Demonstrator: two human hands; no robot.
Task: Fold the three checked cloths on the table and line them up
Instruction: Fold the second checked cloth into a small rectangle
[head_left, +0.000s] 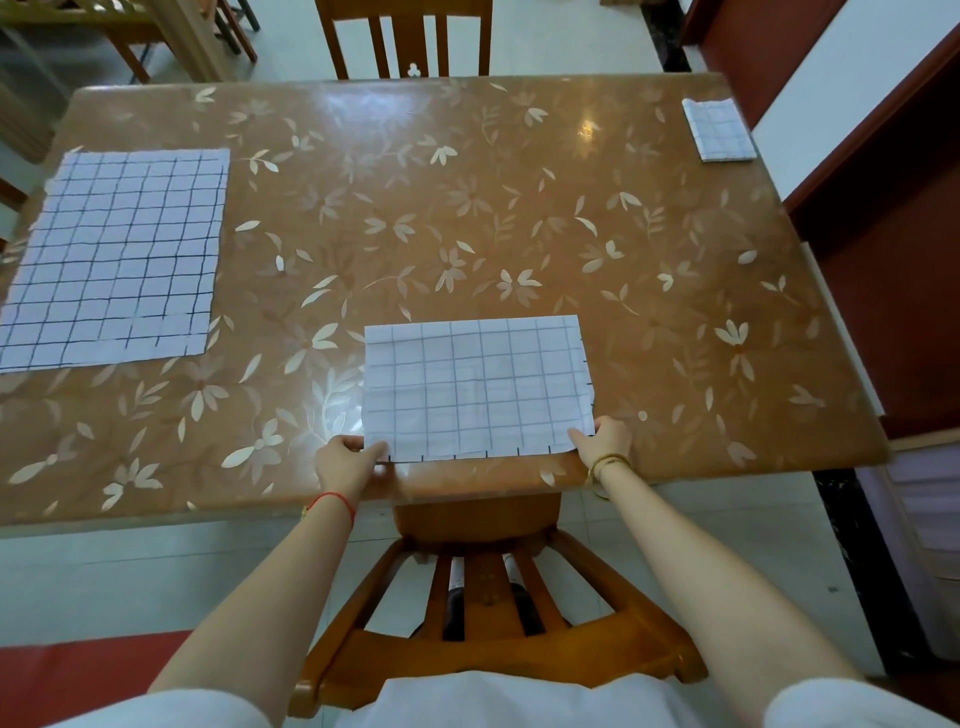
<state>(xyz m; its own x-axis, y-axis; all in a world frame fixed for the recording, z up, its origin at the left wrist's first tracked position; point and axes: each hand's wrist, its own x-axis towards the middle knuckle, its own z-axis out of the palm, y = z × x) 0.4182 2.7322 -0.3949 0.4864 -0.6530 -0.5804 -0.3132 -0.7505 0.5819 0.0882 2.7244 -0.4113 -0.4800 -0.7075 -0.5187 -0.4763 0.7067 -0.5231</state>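
A white checked cloth (478, 387), folded in half, lies flat at the table's near edge. My left hand (349, 462) pinches its near left corner, and my right hand (602, 441) pinches its near right corner. A second checked cloth (117, 257) lies spread out flat at the left side of the table. At the far right corner sits a third checked cloth (718, 130), folded into a small rectangle.
The brown table (467, 218) has a glossy flower-patterned top. One wooden chair (483, 587) stands between me and the table, another chair (405, 36) at the far side. A dark red cabinet (893, 218) flanks the right edge.
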